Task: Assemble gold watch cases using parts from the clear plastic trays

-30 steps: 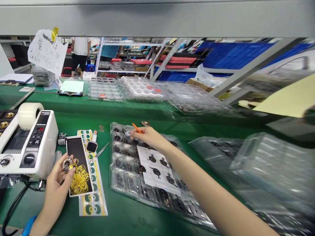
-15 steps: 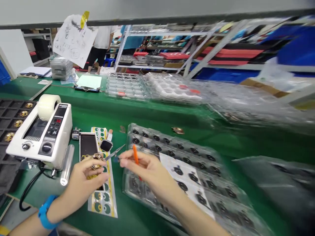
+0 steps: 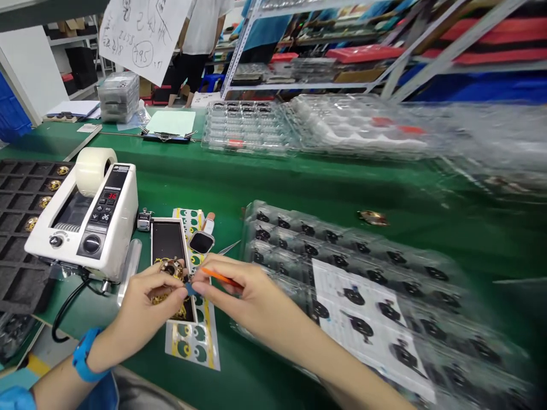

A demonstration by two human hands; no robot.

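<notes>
My left hand (image 3: 147, 302) is closed around a round gold-coloured part (image 3: 172, 267), held above an open shallow box (image 3: 167, 236) with a dark inside. More gold-coloured pieces lie in that box. My right hand (image 3: 250, 290) has an orange stick-like tool (image 3: 222, 278) tucked between its fingers. Its thumb and forefinger meet the left fingertips at a small blue piece (image 3: 189, 288); which hand grips that piece I cannot tell. Behind the right hand shows a pointed metal tool (image 3: 229, 247), partly hidden. A square-faced watch (image 3: 201, 242) lies beside the box on a sticker sheet (image 3: 193, 348).
A white tape dispenser (image 3: 96, 216) stands left, beside a black compartment tray (image 3: 21, 239) holding gold round parts. Clear trays (image 3: 290, 225) of black parts fill the right. A loose shiny part (image 3: 372, 217) lies behind them. Further plastic trays (image 3: 243, 128) line the back.
My right hand has come left and up against my left hand, bringing the small blue piece to it. The orange tool has tipped from upright to nearly level. The view has shifted.
</notes>
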